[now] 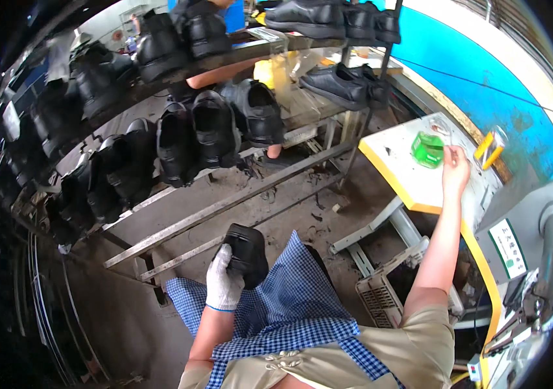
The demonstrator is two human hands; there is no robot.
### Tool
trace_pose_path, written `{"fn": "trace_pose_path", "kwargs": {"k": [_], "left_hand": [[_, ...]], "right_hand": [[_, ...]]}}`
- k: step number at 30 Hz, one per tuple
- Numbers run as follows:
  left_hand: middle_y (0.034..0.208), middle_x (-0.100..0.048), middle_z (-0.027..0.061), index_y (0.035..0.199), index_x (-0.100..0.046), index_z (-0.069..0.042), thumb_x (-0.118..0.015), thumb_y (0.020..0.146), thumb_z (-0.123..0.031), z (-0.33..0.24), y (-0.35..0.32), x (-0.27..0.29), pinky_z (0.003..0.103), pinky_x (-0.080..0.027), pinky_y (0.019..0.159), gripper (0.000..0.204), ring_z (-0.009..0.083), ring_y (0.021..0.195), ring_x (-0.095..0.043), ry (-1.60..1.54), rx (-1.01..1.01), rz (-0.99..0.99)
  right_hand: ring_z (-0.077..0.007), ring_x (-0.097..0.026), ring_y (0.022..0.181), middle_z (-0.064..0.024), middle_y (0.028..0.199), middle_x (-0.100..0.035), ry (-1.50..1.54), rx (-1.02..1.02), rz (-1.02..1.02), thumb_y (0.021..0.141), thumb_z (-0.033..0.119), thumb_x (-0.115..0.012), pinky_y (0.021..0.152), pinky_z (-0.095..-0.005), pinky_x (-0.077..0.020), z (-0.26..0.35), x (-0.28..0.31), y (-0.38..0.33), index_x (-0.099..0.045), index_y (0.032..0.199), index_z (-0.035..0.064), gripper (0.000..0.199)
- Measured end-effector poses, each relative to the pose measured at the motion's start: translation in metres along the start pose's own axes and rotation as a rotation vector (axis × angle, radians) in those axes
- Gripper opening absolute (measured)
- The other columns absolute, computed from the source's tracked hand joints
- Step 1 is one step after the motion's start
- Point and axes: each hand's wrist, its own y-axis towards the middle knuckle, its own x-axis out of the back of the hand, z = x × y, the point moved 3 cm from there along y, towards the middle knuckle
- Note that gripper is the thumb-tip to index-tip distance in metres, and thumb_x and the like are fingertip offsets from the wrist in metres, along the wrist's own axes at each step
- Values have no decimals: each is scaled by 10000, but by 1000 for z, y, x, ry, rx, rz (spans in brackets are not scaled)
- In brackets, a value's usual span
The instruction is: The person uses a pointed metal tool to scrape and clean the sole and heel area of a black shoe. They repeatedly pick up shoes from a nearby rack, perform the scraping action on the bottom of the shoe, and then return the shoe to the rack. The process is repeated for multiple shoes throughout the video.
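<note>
My left hand [224, 285], in a white knit glove, is closed round a black shoe [248, 256] and holds it above my lap. My bare right hand [456, 171] is stretched out over the white worktable [398, 151]. Its fingers are pinched together at the right side of a green translucent container [427, 150]. Whatever thin thing they may hold there is too small to make out. Beyond that hand, a yellow-handled tool [484, 150] stands at the table's far edge.
A metal rack [224, 211] carries several black shoes [210, 126] on two levels ahead and to the left. Another person's arm [221, 73] shows behind it. Under the table stands a pale plastic crate [380, 299]. At right is a grey machine [523, 223].
</note>
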Motion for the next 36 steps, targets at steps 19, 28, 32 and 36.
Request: {"fn": "trace_pose_path", "kwargs": {"k": [19, 28, 32, 36], "left_hand": [[1256, -615, 149, 1310, -532, 0, -610, 951, -261, -17, -8, 8, 400, -453, 1028, 450, 274, 1146, -602, -30, -35, 39], [1286, -608, 162, 1350, -508, 7, -603, 939, -220, -24, -17, 13, 404, -452, 1044, 479, 281, 1183, -593, 18, -138, 1], [1304, -597, 161, 1357, -504, 6, -595, 941, -208, -26, -13, 21, 410, -444, 1053, 477, 282, 1197, -584, 12, -168, -25], [1276, -599, 152, 1347, -496, 12, -599, 944, -202, -27, -12, 21, 377, -455, 1025, 468, 259, 1162, -592, -36, -150, -36]], "right_hand": [[-14, -359, 437, -34, 811, -660, 1624, -1008, 699, 990, 226, -599, 352, -183, -244, 182, -81, -195, -642, 964, 40, 192], [-30, -412, 459, -91, 869, -698, 1507, -933, 926, 935, 119, -668, 414, -182, -284, 275, -106, -296, -686, 948, 56, 68], [-36, -412, 457, -97, 842, -692, 1476, -911, 822, 926, 110, -681, 431, -195, -284, 275, -102, -294, -672, 948, 32, 82], [-33, -419, 455, -112, 844, -697, 1423, -740, 787, 921, 89, -680, 435, -187, -307, 270, -99, -290, -669, 949, 28, 69]]}}
